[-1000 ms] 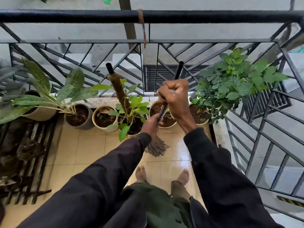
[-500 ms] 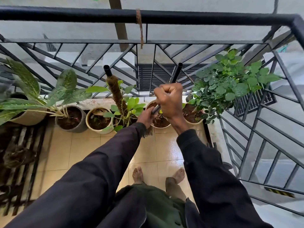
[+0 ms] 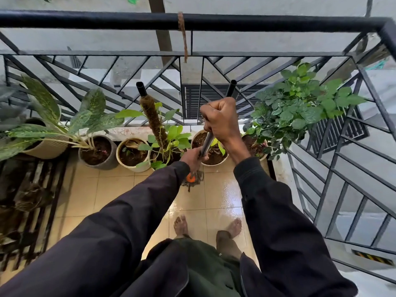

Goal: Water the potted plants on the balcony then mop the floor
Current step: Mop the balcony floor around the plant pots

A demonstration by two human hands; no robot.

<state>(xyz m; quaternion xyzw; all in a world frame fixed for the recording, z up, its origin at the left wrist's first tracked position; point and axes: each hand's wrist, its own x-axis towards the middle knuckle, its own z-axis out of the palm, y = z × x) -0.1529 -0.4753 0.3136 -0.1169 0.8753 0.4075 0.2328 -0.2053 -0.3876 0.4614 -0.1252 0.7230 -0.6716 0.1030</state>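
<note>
Both my hands hold a dark mop handle (image 3: 231, 88) that stands nearly upright in front of me. My right hand (image 3: 220, 120) grips it high up, and my left hand (image 3: 192, 157) grips it lower down. The grey string mop head (image 3: 192, 181), with an orange collar, rests on the wet tiled floor (image 3: 220, 194) just before the pots. Several potted plants line the railing: a variegated leafy one (image 3: 96, 152), a small beige pot (image 3: 132, 154), a climber on a moss pole (image 3: 154, 123), a pot behind the handle (image 3: 214, 155) and a bushy green plant (image 3: 300, 103).
A black metal railing (image 3: 192, 21) closes the balcony ahead and on the right. A dark slatted rack (image 3: 27, 202) with dried plant matter fills the left side. My bare feet (image 3: 181, 226) stand on the glossy tiles below the mop.
The mop head has moved away from me toward the pots and its orange collar now shows. My hands stay on the handle, and the view has tilted slightly.
</note>
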